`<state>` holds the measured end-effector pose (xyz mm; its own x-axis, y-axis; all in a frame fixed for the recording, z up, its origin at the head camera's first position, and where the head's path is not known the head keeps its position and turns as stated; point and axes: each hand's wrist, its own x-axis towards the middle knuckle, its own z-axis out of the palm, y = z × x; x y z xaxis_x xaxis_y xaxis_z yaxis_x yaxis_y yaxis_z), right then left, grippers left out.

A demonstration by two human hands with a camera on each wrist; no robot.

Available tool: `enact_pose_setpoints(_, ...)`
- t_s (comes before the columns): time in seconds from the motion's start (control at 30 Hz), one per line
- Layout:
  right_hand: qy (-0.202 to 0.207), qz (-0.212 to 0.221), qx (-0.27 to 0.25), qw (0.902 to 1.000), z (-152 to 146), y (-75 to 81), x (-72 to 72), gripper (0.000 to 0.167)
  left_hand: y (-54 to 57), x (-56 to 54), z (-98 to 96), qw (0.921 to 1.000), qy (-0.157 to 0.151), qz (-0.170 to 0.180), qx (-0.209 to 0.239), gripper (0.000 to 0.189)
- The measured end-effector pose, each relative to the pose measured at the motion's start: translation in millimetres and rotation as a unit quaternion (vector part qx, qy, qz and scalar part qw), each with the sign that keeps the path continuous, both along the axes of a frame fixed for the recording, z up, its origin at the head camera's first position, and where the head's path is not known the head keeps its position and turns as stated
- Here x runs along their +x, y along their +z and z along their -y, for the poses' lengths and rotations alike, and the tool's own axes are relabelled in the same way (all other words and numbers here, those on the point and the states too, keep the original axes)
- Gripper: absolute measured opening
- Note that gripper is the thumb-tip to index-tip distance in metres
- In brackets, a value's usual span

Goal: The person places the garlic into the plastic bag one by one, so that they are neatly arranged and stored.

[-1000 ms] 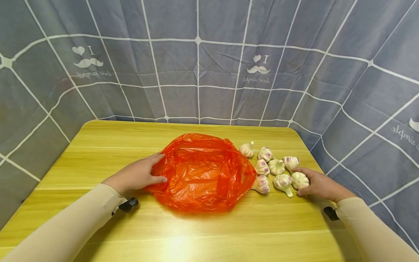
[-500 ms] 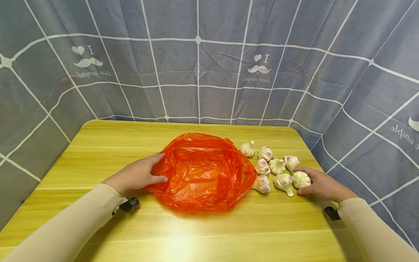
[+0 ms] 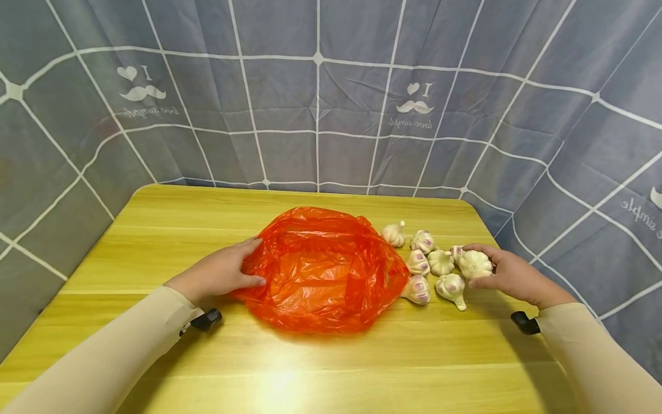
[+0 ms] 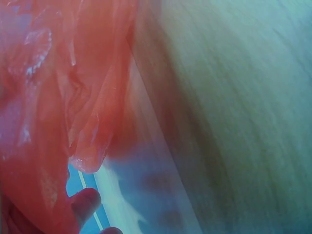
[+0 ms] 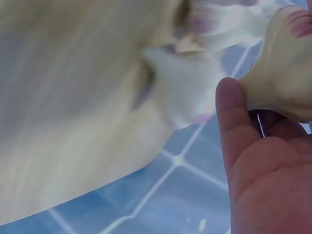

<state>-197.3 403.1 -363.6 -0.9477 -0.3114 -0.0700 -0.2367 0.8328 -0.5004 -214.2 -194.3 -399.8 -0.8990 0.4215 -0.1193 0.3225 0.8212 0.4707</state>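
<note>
Toward the right of the surface (image 3: 393, 368), the right grip (image 3: 513, 280) is pinching a garlic bulb (image 3: 476, 265), probably light and firm, by its rounded sides, while the left grip (image 3: 219, 271) is holding the left edge of a red bag (image 3: 315, 279), likely flimsy, slippery and best taken by its rim.

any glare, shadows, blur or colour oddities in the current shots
Head view: bright glare on the near part of the table, shadows below both sleeves, bowed lines on the curtain, perhaps lens distortion; left wrist view: soft wood grain beside the red bag, bluish cast; right wrist view: a garlic bulb blurred, the right hand clearer.
</note>
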Motion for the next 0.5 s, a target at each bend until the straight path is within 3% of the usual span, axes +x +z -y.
enact_pose_setpoints(0.23, 0.022, -0.005, -0.001, 0.9997, 27.8, 17.8, -5.6, 0.079, 0.6, -0.4, -0.7, 1.0, -0.001, -0.006, 0.005, 0.101)
enact_pose_setpoints(0.5, 0.041, 0.018, -0.043, 0.9981, 52.9, 24.6, -14.1, 0.078, 0.8, 1.2, -1.5, 1.0, 0.002, -0.008, 0.002, 0.1)
